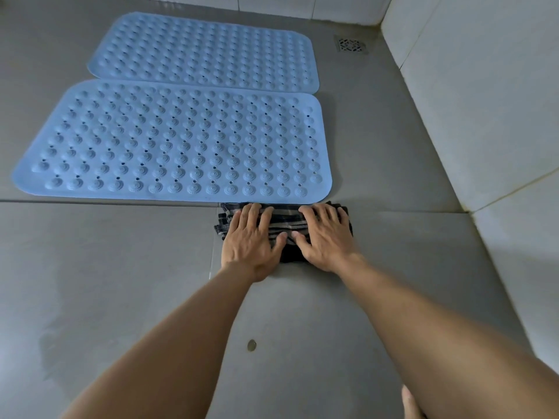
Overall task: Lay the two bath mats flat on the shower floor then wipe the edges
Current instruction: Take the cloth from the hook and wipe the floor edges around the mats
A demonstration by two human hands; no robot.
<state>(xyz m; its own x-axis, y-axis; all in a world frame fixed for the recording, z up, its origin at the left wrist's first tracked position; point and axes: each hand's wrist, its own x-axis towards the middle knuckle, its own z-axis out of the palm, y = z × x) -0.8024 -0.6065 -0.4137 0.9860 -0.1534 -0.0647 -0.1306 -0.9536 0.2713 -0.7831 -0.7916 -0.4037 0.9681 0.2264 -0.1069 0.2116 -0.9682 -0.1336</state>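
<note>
A single wide-angle camera on the person's head looks forward and down at the shower floor [302,313] from close above. The side wall [484,116] bends in at 3 o'clock, with the drain [351,45] near 1 o'clock.

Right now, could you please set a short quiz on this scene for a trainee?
1. True or false: the near mat and far mat both lie flat.
2. The left hand and right hand press on: A a sponge, B a cloth, C a brush?
3. Fill in: the drain sits in the far ___ corner.
Key: 1 true; 2 B; 3 right.
</note>
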